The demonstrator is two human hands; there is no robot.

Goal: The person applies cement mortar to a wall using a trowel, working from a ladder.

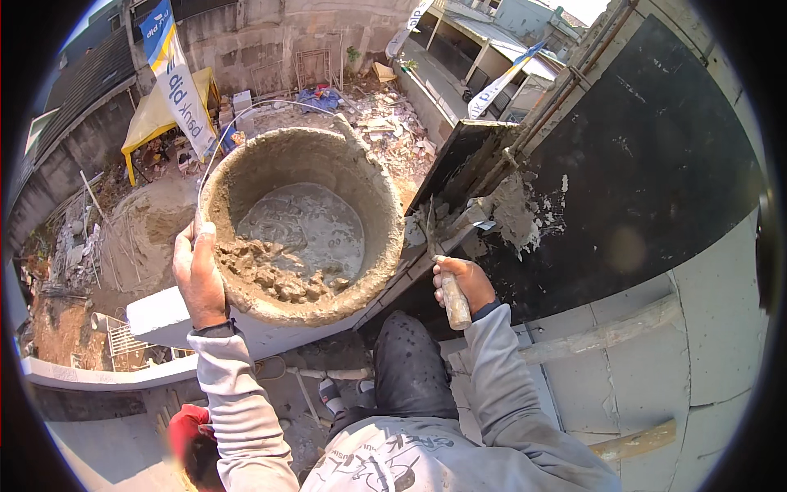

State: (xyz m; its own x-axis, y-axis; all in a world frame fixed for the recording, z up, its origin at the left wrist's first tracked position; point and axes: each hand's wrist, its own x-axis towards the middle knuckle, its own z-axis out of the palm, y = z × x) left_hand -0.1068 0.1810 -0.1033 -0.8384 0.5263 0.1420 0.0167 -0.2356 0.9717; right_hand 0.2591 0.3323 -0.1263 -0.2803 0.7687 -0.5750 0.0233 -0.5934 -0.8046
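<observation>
My left hand (199, 275) is closed on the left side of a mortar-crusted bucket (332, 156), thumb over its rim. Inside the tilted bucket, lumpy brown mortar (283, 279) lies along the near side, and watery grey slurry (303, 217) covers the bottom. A thin wire handle arcs above the rim. To the right of the bucket, my right hand (469, 287) grips a trowel (457, 303) by its worn wooden handle. Its narrow blade points away, toward a mortar-smeared corner. Beside the blade, a rough grey mortar patch (516, 213) sticks to a large black panel (639, 148).
Wooden beams (602, 332) cross the pale blocks at right. A low white parapet (106, 377) edges the drop at left. Far below are rubble (393, 135), a yellow canopy (160, 111) and upright flags (180, 90). A person in red (190, 430) is at lower left.
</observation>
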